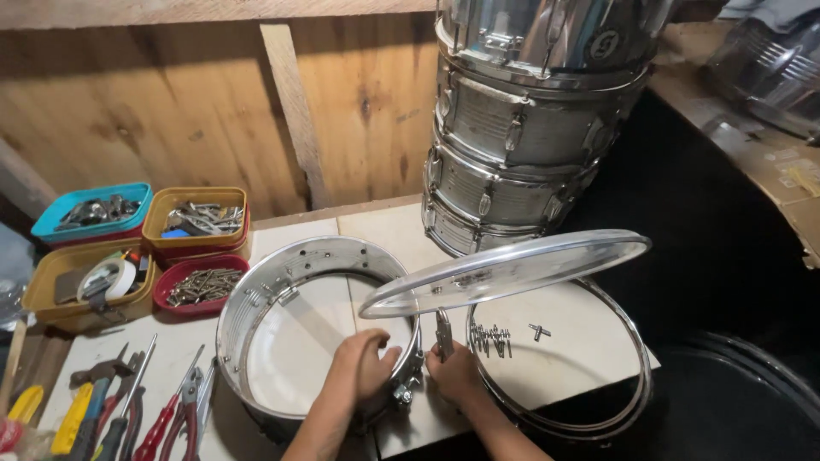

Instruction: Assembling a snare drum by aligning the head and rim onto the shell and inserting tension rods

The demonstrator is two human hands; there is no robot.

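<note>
Drum shell [282, 341], centre frame: rigid metal, prob. slippery; grip rim; left hand [366, 365] curled inside wall, right hand [453, 371] clamped on tool [443, 333].

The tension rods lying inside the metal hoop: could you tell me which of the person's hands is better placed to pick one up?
Right, probably. The right hand sits beside the tension rods inside the metal hoop; the left hand grips the drum shell rim, farther off.
</note>
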